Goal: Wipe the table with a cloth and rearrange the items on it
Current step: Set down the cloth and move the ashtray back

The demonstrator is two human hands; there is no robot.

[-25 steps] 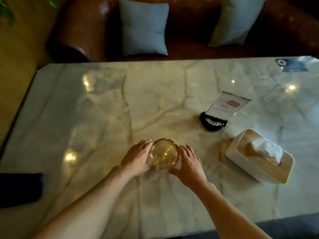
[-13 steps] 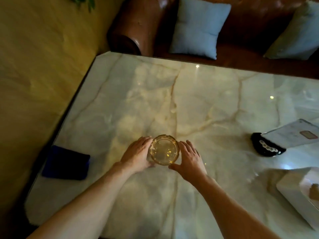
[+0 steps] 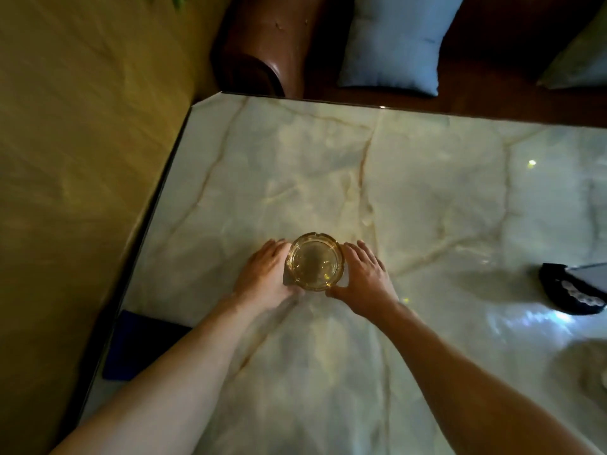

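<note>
A round amber glass ashtray (image 3: pixel 314 261) stands on the pale marble table (image 3: pixel 427 192), left of centre. My left hand (image 3: pixel 264 272) cups its left side and my right hand (image 3: pixel 366 279) cups its right side, both touching the glass. A dark blue folded cloth (image 3: pixel 138 343) lies at the table's near left edge, partly hidden by my left forearm.
A black stand with a white card (image 3: pixel 571 290) sits at the right edge of view. Beyond the table's far edge is a brown leather sofa (image 3: pixel 262 50) with a blue cushion (image 3: pixel 394 44). A wooden floor (image 3: pixel 82 159) lies to the left.
Both hands have slid the ashtray leftward across the table. My view has turned left, so the tissue box has left the frame and the cloth and left edge show more.
</note>
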